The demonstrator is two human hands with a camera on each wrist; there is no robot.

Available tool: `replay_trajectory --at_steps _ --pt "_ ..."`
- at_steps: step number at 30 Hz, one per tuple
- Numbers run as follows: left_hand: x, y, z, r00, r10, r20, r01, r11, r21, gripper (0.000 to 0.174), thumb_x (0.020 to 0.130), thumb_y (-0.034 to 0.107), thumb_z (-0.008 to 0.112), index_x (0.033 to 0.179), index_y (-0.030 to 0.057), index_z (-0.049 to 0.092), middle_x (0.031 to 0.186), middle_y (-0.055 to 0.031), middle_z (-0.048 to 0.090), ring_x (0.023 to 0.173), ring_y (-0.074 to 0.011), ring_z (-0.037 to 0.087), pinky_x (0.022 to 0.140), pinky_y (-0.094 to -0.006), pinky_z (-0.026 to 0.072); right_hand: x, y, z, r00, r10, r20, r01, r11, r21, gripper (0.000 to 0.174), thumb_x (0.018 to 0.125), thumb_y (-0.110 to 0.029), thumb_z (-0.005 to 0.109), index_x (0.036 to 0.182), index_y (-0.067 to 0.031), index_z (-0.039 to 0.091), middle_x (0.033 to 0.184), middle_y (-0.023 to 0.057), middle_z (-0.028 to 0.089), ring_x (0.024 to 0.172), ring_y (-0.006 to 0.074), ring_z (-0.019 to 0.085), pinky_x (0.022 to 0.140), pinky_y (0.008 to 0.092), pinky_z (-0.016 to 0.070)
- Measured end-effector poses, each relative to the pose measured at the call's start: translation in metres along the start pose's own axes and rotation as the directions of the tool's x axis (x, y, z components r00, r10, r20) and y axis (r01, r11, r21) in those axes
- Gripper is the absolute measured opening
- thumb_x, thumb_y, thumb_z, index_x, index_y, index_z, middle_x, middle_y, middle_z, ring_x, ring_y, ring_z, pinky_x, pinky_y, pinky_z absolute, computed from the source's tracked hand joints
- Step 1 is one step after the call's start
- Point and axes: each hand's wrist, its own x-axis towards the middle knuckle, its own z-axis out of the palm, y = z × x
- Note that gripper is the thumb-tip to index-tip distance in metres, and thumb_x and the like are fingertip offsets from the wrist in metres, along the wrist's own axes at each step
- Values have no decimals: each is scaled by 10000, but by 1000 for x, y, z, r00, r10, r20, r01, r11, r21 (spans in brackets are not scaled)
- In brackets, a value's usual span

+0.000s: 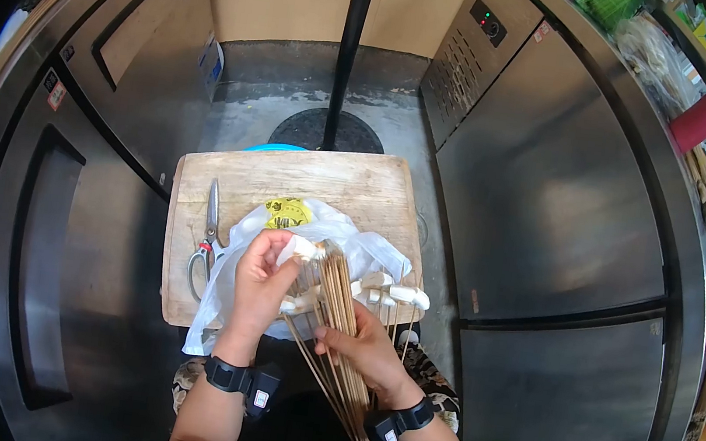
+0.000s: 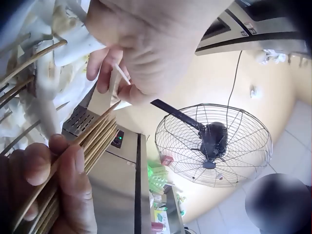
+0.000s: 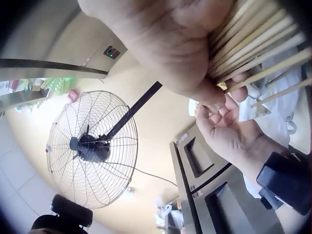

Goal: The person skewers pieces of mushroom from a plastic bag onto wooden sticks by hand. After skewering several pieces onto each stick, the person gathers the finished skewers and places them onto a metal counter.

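My left hand (image 1: 261,284) pinches a white, flat piece (image 1: 302,249) between thumb and fingers, close to the tips of the sticks. A thick bundle of thin wooden sticks (image 1: 341,303) is gripped by my right hand (image 1: 370,350); in the left wrist view the pointed stick ends (image 2: 100,134) stick out past its fingers. White pieces on sticks (image 1: 408,296) lie on a crumpled white plastic bag (image 1: 229,293) with a yellow print, beyond the bundle. Scissors (image 1: 209,238) lie left of the bag on the wooden board (image 1: 358,181).
Steel cabinets (image 1: 560,184) stand on the right and more (image 1: 115,218) on the left. Behind the board, a black pole (image 1: 348,61) rises from a round base, carrying a wire-caged fan (image 2: 214,144). Bags and packets (image 1: 654,64) lie on the right counter.
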Motion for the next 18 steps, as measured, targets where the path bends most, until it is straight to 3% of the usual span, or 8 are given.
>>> replay_trajectory --at_steps 3,18 --pt "2 3 0 996 -41 -75 34 995 -90 199 847 -64 540 1036 -3 517 1018 -70 614 956 -101 569 834 -231 442 1 -3 3 999 24 23 -22 999 -46 379 839 -34 637 1176 -22 463 836 26 605 688 80 604 530 180 460" --pt "-2 4 0 999 -24 27 25 999 -35 287 825 -89 548 1102 -13 545 1102 -73 588 1047 -122 545 873 -241 432 -1 -8 -2 1000 -1 -13 1 1000 -18 387 828 -32 660 1166 -29 472 786 30 602 646 79 597 478 177 444"
